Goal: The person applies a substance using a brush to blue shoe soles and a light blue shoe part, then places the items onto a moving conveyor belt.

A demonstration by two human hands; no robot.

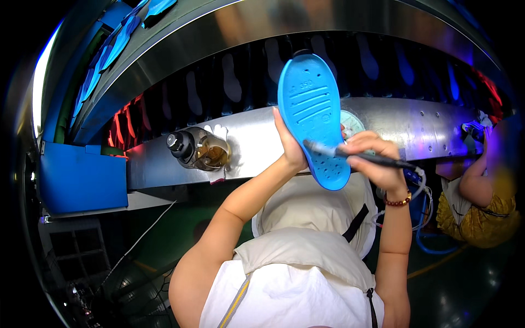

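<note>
A bright blue shoe sole (314,126) is held up, tilted, over the metal bench, its ridged and pitted face toward me. My left hand (292,145) is closed on its left edge, with the fingers partly hidden behind it. In my right hand (377,161) is a dark-handled brush (377,159), gripped between thumb and fingers. Blurred pale bristles lie at the lower middle of the sole. A thin hose (420,180) runs from the handle end, past my wrist. Behind the sole, a pale green round dish (353,123) is partly covered.
The metal bench (257,142) curves across in front of me. A clear jar with brown liquid (212,153) and a black-lidded bottle (180,146) stand on its left. Beyond is a rack with several dark soles (231,76). Another person (476,191) works at the right; a blue box (82,177) is at the left.
</note>
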